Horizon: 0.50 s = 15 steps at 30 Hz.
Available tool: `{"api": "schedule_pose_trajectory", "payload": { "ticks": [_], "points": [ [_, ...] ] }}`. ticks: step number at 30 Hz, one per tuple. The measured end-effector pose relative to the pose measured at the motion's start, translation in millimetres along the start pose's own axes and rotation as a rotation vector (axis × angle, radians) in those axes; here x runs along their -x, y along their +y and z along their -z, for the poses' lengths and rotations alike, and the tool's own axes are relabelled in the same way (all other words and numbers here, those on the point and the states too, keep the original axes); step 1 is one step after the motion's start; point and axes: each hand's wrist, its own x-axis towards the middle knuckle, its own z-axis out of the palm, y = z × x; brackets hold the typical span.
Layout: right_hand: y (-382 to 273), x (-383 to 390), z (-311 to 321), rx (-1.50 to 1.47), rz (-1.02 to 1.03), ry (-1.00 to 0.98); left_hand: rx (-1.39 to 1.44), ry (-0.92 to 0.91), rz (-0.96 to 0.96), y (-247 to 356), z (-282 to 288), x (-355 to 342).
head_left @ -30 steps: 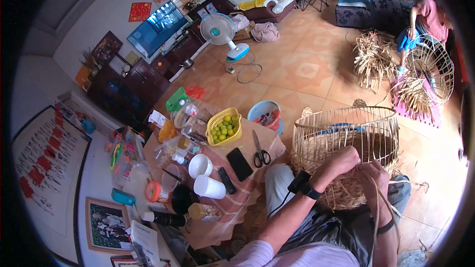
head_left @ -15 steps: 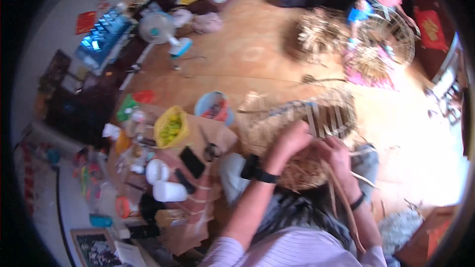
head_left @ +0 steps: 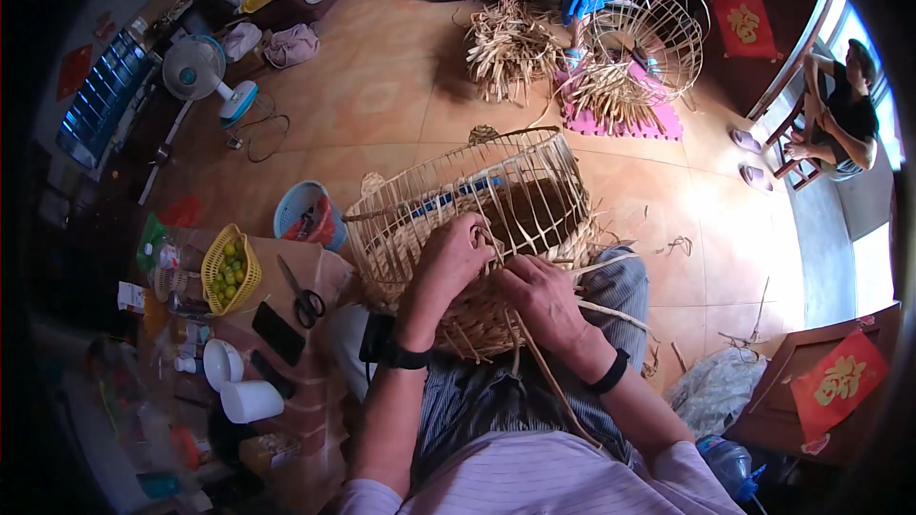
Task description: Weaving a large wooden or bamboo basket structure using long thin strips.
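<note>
A half-woven basket (head_left: pixel 393 257) of dried plant strands rests on my lap, tilted on its side. Bare upright ribs line its far part, and dense weave covers the nearer part. My left hand (head_left: pixel 447 265) is closed at the ribs, pinching a strand between thumb and fingers. Close beside it, my right hand (head_left: pixel 546 300) curls its fingers round a long brown weaving strand (head_left: pixel 551 383), whose tail runs down over my shirt. The fingertips of my right hand are partly hidden against the weave. Pale loose ends stick out to the right, across my knee.
On the left, a low table (head_left: pixel 315 272) holds scissors (head_left: pixel 303 300), a phone (head_left: pixel 279 332), a yellow basket of green fruit (head_left: pixel 231 272) and white cups (head_left: pixel 252 401). A blue bin (head_left: pixel 303 208) stands beyond. Ahead, a person holds a larger basket frame (head_left: pixel 658 43) near a straw heap (head_left: pixel 513 50). Another person sits at right.
The view has swung to the right, so the room has shifted left in the picture. A seated person at the right now shows. Both hands stay at the basket's ribs.
</note>
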Motion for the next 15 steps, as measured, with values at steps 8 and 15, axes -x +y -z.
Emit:
{"api": "schedule_pose_trajectory", "payload": {
  "ticks": [8,15],
  "points": [
    [32,-7,15,-0.203,-0.319,-0.046,-0.034,0.219,0.111,19,-16,9],
    [35,-35,15,-0.112,-0.299,-0.12,0.309,0.206,-0.038,-7,-21,4]
  ]
}}
